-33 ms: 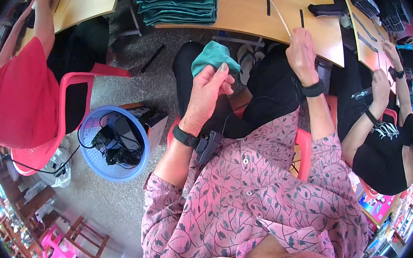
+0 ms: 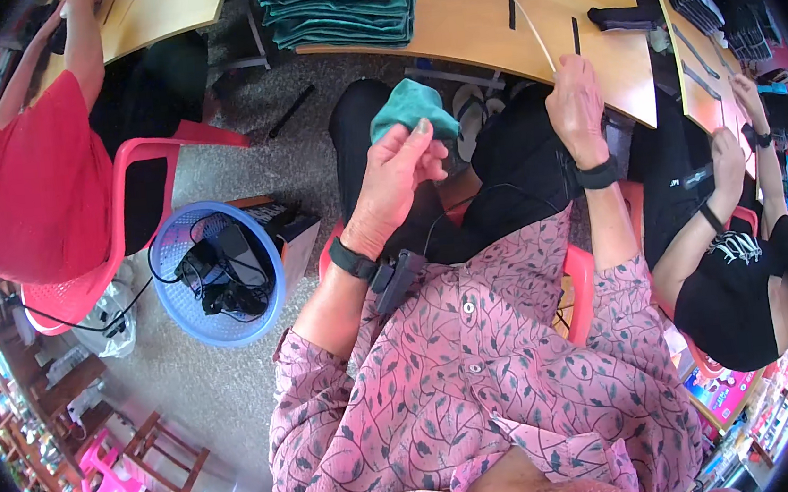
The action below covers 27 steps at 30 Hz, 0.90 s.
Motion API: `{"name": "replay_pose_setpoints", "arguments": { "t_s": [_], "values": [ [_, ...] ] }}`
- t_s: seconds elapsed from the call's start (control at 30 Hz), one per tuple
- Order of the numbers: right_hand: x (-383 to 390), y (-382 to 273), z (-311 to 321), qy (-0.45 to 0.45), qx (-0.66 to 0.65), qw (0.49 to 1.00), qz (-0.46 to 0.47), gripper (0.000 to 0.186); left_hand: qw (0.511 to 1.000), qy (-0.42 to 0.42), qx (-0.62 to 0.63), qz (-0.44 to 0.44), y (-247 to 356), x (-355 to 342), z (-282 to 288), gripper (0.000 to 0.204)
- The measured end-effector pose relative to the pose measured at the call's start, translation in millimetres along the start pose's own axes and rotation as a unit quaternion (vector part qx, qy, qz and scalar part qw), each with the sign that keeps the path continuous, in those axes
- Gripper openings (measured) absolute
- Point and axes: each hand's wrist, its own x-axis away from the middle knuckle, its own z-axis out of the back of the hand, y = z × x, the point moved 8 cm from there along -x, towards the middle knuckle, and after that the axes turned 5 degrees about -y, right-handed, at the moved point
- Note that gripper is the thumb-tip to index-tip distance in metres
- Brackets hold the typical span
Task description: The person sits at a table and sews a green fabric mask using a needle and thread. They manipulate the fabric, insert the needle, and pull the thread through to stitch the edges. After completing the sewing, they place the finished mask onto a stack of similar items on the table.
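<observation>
Between the thumb and fingers of my left hand (image 2: 397, 175) is a small piece of green cloth (image 2: 412, 109), bunched and held up over my lap. My right hand (image 2: 576, 110) is closed at the front edge of the wooden table (image 2: 457, 12). A thin pale stick (image 2: 535, 33) runs from its fingers across the tabletop, its near end meeting them. Two short black strips lie on the table near the stick, one (image 2: 512, 10) to its left and the other (image 2: 576, 36) just beyond my right hand.
A stack of folded green cloths (image 2: 340, 6) stands on the table at left. Dark folded cloth (image 2: 624, 19) lies at right. A blue basket (image 2: 167, 306) of black devices and cables is on the floor. Co-workers sit on both sides, one in a red shirt (image 2: 38, 195), one in black (image 2: 732, 308).
My left hand and the green cloth have shifted very slightly to the right. At the right, the co-worker's hands have moved a little. My right hand stays at the table edge.
</observation>
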Motion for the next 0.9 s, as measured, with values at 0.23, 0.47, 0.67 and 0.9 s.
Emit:
{"name": "replay_pose_setpoints", "arguments": {
  "t_s": [0.23, 0.47, 0.67, 0.9],
  "values": [
    [48, -44, 16, -0.263, -0.483, 0.827, -0.112, 0.017, 0.969, -0.067, 0.238, -0.023, 6, -4, -2, 0.026],
    [87, -119, 15, -0.304, -0.451, 0.835, 0.083, 0.006, 0.994, 0.029, 0.064, -0.084, 13, -1, 7, 0.024],
    [98, -138, 14, -0.289, -0.438, 0.843, 0.119, 0.006, 0.989, 0.095, -0.083, -0.077, 7, 2, 13, 0.027],
    [102, -125, 0, -0.252, -0.561, 0.788, -0.02, 0.01, 0.995, 0.017, -0.062, -0.077, 6, 1, -6, 0.028]
  ]
}}
